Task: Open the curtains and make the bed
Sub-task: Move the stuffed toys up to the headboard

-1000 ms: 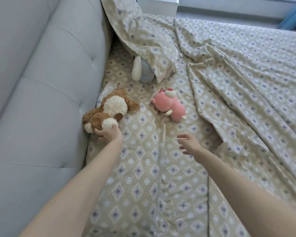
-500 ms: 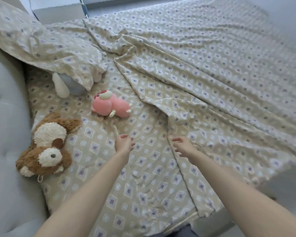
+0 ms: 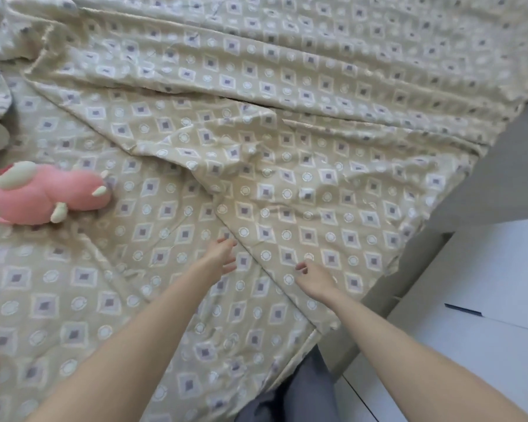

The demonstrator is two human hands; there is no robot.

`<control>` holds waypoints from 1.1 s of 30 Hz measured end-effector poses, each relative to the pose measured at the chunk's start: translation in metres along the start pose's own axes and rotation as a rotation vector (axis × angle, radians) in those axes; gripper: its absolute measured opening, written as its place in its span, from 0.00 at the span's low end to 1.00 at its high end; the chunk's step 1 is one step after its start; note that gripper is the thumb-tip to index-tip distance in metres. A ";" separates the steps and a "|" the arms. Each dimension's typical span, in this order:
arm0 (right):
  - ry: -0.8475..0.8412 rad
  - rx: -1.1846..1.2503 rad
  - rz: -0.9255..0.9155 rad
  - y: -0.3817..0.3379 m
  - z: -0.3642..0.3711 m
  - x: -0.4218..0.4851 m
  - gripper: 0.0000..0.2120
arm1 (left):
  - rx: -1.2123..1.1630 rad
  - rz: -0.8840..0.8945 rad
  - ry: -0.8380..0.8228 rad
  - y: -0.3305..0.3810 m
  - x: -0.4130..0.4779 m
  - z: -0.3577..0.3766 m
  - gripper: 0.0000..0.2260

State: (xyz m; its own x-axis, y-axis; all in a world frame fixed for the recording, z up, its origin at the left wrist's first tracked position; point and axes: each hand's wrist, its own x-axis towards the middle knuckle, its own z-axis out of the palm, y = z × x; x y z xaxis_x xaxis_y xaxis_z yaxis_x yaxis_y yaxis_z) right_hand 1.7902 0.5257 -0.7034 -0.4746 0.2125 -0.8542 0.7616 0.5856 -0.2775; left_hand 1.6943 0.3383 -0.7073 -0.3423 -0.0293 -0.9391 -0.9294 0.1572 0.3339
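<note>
Pink plush toy (image 3: 48, 193) lies left of rumpled quilt (image 3: 287, 86).

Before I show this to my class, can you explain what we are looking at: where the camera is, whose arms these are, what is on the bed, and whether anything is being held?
There is no machine here. One camera is worn on a person's head and looks forward and down, so the two bare arms coming in from the bottom are that person's own. The left hand and the right hand reach over the bed with fingers loose; neither has a grip on anything. Just beyond them runs the edge of the rumpled beige duvet with a diamond-and-circle print, folded back across the matching beige patterned bed sheet. A pink plush toy with cream paws lies on the sheet, at the left. The pale floor shows on the right.
</note>
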 end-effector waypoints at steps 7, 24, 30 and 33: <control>0.077 -0.217 -0.029 0.033 0.041 0.030 0.32 | 0.165 0.042 -0.035 -0.011 0.050 0.032 0.05; 0.410 0.125 -0.048 0.078 -0.002 -0.008 0.08 | 1.261 0.820 0.145 -0.008 -0.011 0.059 0.37; 0.289 0.310 -0.041 0.096 -0.033 -0.061 0.11 | 1.527 0.763 0.051 0.001 -0.048 0.086 0.42; 0.251 0.361 -0.099 0.096 -0.028 -0.098 0.09 | 1.637 0.688 0.001 -0.022 -0.068 0.087 0.47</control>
State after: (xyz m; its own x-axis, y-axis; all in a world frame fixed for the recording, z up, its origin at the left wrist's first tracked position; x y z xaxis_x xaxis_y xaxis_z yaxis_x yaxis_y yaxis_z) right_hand 1.8976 0.5826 -0.6338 -0.6118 0.3785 -0.6946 0.7909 0.3116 -0.5267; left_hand 1.7505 0.4227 -0.6575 -0.5743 0.4594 -0.6776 0.4429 0.8705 0.2149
